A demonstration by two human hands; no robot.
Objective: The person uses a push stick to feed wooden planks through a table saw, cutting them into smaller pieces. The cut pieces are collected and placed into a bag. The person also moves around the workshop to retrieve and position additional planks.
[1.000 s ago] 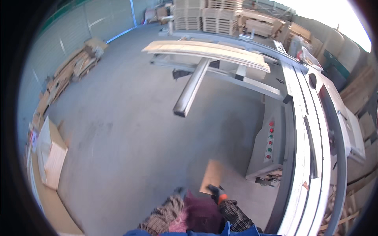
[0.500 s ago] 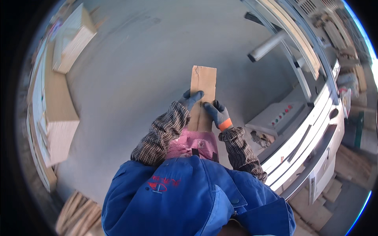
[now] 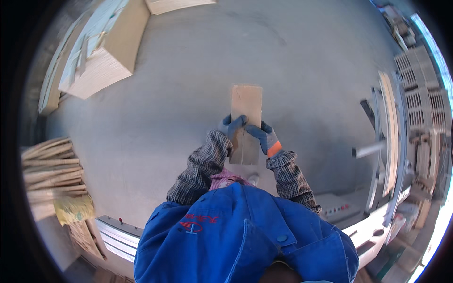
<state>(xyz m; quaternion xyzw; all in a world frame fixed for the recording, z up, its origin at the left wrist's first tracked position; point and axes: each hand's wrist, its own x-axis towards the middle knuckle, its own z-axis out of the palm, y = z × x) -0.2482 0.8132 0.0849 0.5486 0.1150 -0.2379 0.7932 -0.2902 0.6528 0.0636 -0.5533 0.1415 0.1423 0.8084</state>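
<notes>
A flat rectangular wooden board [image 3: 247, 103] is held out in front of my body, its long side pointing away from me. My left hand [image 3: 233, 125], in a dark grey-blue work glove, grips its left edge with the thumb across the top face. On the opposite edge my right hand [image 3: 265, 136], gloved alike with an orange cuff band, holds on with its thumb also on top. A thin dark line runs lengthwise along the near half of the board. The fingers beneath the board are mostly hidden.
Large stacks of pale sheets [image 3: 101, 70] stand at the far left. Bundled wooden strips [image 3: 52, 167] and a yellow sack [image 3: 74, 209] lie at the left. To the right is a machine with metal rails [image 3: 402, 137] and a button panel [image 3: 337, 209]. Pallets [image 3: 420, 99] stand beyond it.
My body has turned to the left: the machine has swung toward the lower right and the strip bundle has come into view at the left. Both hands still hold the board.
</notes>
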